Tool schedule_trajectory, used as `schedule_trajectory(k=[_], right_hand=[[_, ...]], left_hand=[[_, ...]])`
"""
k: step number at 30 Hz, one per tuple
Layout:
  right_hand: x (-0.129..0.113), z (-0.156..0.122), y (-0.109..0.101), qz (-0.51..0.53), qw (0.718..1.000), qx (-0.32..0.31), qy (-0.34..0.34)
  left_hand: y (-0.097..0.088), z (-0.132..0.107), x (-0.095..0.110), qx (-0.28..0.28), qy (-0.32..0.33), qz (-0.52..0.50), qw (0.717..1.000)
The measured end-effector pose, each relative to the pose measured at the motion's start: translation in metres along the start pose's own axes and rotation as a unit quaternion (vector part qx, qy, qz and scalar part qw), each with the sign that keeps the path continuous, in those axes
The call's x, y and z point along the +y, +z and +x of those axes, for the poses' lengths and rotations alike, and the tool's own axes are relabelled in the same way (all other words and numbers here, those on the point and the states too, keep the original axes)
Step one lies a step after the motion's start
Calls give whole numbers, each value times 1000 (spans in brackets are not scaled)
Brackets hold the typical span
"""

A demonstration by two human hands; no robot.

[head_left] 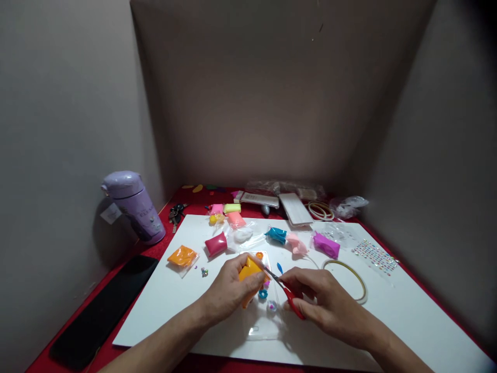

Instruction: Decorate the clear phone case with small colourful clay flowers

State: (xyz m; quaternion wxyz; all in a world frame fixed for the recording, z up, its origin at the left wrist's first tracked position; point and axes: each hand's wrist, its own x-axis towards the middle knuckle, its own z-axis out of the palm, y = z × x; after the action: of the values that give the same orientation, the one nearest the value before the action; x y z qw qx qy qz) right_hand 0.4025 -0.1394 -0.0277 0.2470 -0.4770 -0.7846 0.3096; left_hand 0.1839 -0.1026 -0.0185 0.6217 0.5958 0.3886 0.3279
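My left hand [229, 285] grips a packet of yellow-orange modelling clay [250, 268] between thumb and fingers. In my right hand [326, 298] is a pair of red-handled scissors [292, 302], its blades pointing at the right edge of the packet. I cannot tell whether the blades touch the wrapper. Beneath my hands lies a clear plastic sheet or case [264, 331]. Small pieces rest on it, among them a teal ring [263, 293] and a clear bead-like piece [272, 305]. A small blue piece [280, 268] lies on the white board just beyond the scissors.
The white board [155, 321] carries wrapped clay packets: orange [182, 256], crimson [216, 244], teal [276, 235], purple [326, 245]. A hoop [363, 285] and a rhinestone sheet [375, 256] lie right. At left are a purple tumbler [135, 207], keys [176, 213] and a black phone [104, 311].
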Motion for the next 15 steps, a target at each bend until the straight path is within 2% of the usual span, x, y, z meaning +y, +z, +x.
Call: schedule_trajectory(k=[5,15], right_hand=[[4,1,1,1,1000,-1,-19],[-3,2,1,-40,999,7,-2]], left_hand=[[0,0,1,-6,-3,1,1000],[-1,1,-5,-29,7,6,1000]])
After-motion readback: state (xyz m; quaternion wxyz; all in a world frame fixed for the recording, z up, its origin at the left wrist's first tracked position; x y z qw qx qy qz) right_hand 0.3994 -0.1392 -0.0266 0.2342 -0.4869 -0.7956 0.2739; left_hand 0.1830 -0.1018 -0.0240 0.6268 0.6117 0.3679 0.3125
